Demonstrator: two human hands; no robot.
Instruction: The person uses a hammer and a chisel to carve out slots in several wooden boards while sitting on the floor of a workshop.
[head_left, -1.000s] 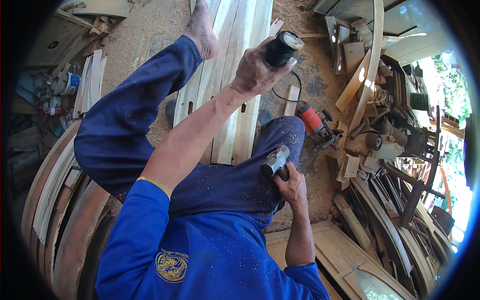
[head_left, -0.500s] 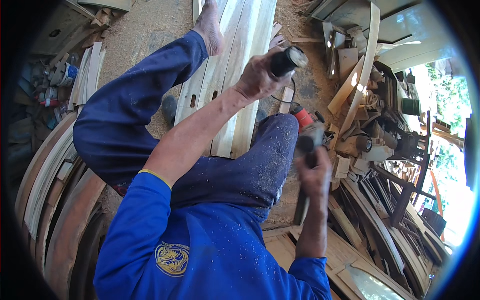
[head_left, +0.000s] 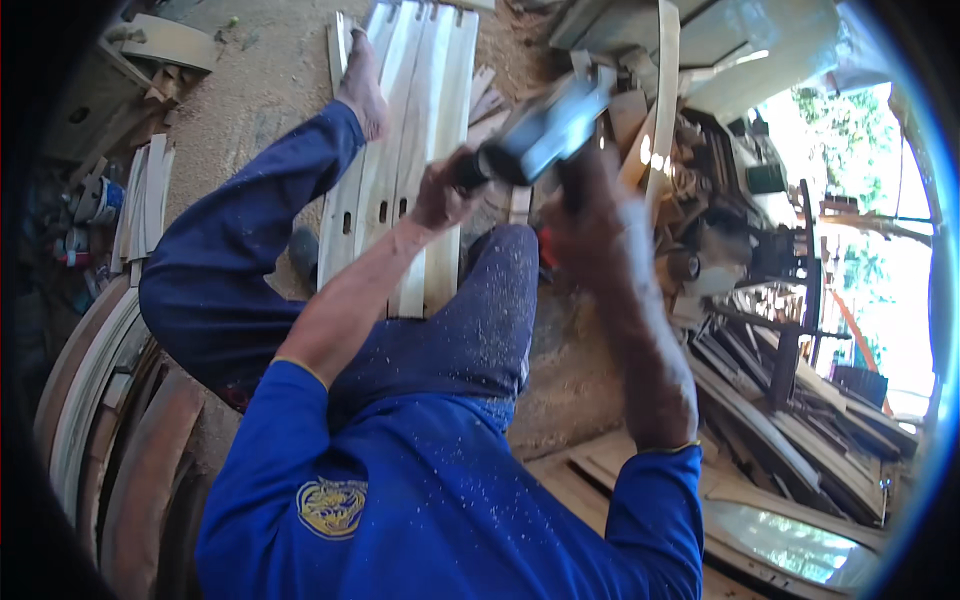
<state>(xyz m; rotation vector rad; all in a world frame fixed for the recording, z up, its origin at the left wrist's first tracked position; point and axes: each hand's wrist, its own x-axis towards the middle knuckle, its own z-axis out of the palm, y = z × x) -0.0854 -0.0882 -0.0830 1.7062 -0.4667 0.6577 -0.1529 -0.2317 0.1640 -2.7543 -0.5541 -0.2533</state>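
Observation:
My left hand (head_left: 443, 197) is closed round a short black cylinder (head_left: 470, 172), in front of my raised knee. Its far end meets or overlaps a grey metal tool, which looks like a hand plane (head_left: 560, 128); blur hides whether they touch. My right hand (head_left: 588, 205) grips the plane by its dark handle, with the shiny flat face tilted up. Beneath, pale slotted boards (head_left: 400, 90) lie side by side, my bare foot (head_left: 363, 90) resting against them. A scrap of red from a tool (head_left: 546, 250) shows between my knee and right forearm.
Curved wooden pieces (head_left: 150, 470) are stacked at the left. On the right stand piled timber offcuts (head_left: 760, 360) and a long upright curved strip (head_left: 662, 110). A wooden frame with a glass pane (head_left: 780, 540) lies at lower right. Sawdust covers the floor (head_left: 270, 60).
My right hand has risen, bringing the plane up to the black cylinder in my left hand. The left hand has moved left and down. The view has shifted right.

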